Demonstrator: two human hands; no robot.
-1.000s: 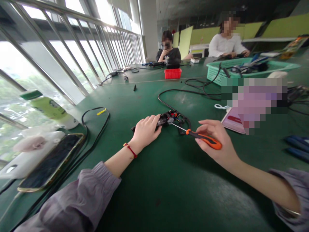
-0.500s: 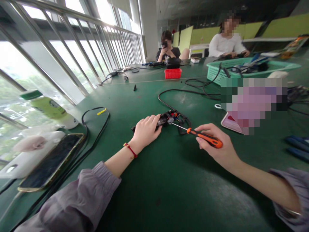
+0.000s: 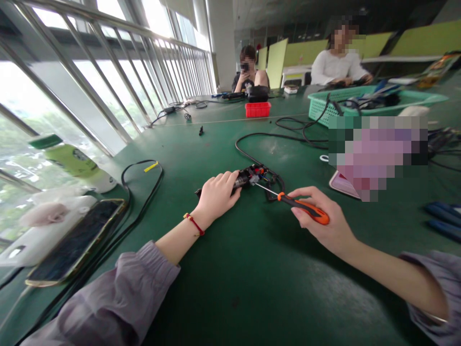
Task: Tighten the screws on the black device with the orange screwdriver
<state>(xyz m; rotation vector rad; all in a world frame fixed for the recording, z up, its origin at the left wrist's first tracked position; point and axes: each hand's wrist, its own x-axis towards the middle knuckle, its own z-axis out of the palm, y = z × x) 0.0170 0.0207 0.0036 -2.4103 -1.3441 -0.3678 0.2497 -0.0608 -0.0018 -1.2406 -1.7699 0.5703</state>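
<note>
While green tabletop spreads between the forearms, the left hand grips a black device, partly hidden by the palm, well in from the edge by the railing; the right hand's fingers grasp a screwdriver, tip at the device's wired end, contact too small to tell.

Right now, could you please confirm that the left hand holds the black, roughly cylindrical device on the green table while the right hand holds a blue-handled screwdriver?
Not quite: the head view shows that the right hand holds an orange-and-black-handled screwdriver, not a blue-handled one. The left hand does hold the black, roughly cylindrical device on the green table.
</note>
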